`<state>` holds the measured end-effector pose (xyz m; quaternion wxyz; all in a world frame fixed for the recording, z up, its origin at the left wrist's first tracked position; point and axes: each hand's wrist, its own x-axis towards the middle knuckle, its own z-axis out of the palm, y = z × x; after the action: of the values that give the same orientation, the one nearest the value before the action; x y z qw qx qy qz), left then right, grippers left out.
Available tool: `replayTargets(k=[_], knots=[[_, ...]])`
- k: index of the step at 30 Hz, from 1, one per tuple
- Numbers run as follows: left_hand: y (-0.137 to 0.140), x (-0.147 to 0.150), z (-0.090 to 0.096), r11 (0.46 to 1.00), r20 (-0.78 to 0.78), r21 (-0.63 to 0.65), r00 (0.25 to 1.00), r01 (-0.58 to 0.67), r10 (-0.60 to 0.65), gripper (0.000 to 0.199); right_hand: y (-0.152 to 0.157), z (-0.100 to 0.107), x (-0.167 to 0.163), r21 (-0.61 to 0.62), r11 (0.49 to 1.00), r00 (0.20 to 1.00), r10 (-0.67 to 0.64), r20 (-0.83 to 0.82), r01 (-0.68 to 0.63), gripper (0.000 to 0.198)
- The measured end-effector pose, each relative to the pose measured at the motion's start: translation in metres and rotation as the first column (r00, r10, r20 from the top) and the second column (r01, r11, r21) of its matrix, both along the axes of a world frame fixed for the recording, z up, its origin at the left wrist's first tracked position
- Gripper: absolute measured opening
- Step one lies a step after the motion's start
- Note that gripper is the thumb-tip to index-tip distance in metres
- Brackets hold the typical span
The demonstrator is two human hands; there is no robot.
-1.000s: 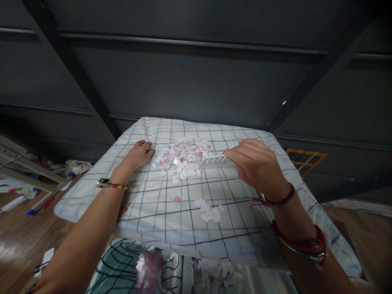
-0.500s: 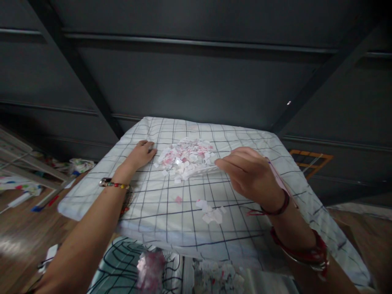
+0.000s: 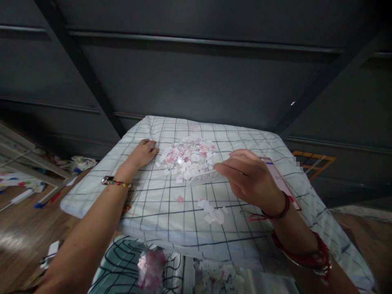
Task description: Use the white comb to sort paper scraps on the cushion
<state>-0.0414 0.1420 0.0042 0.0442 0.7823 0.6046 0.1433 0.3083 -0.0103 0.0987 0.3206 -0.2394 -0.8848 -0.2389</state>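
Note:
A heap of small white and pink paper scraps (image 3: 191, 153) lies on the checked cloth. Left of it, my left hand (image 3: 143, 153) rests on the cloth with its fingers apart, holding nothing. My right hand (image 3: 249, 173) pinches the end of a thin, flat white strip (image 3: 203, 178), whose exact kind I cannot make out. The strip's long edge lies along the near right side of the heap. A few loose white scraps (image 3: 213, 212) and one pink scrap (image 3: 180, 199) lie closer to me.
The checked cloth (image 3: 171, 208) covers the table, with a dark panelled wall (image 3: 183, 81) behind. A phone (image 3: 283, 183) lies beside my right wrist. Below the near edge are a clear bag with pink contents (image 3: 151, 269) and a container of scraps (image 3: 217, 277).
The white strip has tilted, so more of its flat face shows. More of the phone is uncovered beside my right wrist. My left hand keeps its place on the cloth.

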Motion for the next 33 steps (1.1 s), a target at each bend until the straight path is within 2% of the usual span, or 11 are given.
replayTargets(k=[5,10,16,21,26,33], knots=[[0.001,-0.0012,-0.0003,1.0,0.003,0.004,1.0,0.011,-0.011,0.047,-0.0008,0.0007,-0.0026,0.029,1.0,1.0,-0.008,-0.017,0.009,0.037],[0.0003,-0.0003,0.0004,1.0,0.005,0.004,1.0,0.004,-0.004,0.046,-0.0012,0.0006,-0.0025,-0.027,0.999,0.998,0.046,-0.034,-0.047,0.036],[0.0008,-0.0002,-0.0009,1.0,0.0,-0.002,1.0,0.001,-0.001,0.048,-0.0013,-0.0021,-0.0068,0.002,1.0,1.0,-0.026,0.01,0.026,0.039],[0.0005,-0.0008,-0.0016,1.0,0.003,0.0,1.0,0.009,-0.009,0.049,-0.002,0.0008,-0.0034,-0.003,1.0,1.0,0.012,-0.001,-0.012,0.037],[0.0023,-0.002,-0.0032,1.0,0.024,0.011,1.0,0.02,-0.02,0.046,-0.0014,0.0007,-0.0027,-0.005,1.0,1.0,-0.004,-0.012,0.004,0.038],[0.0017,-0.0017,-0.0033,1.0,0.018,0.008,1.0,0.012,-0.012,0.048,-0.004,0.0006,-0.0088,0.029,0.999,0.998,-0.02,0.052,0.018,0.036]])
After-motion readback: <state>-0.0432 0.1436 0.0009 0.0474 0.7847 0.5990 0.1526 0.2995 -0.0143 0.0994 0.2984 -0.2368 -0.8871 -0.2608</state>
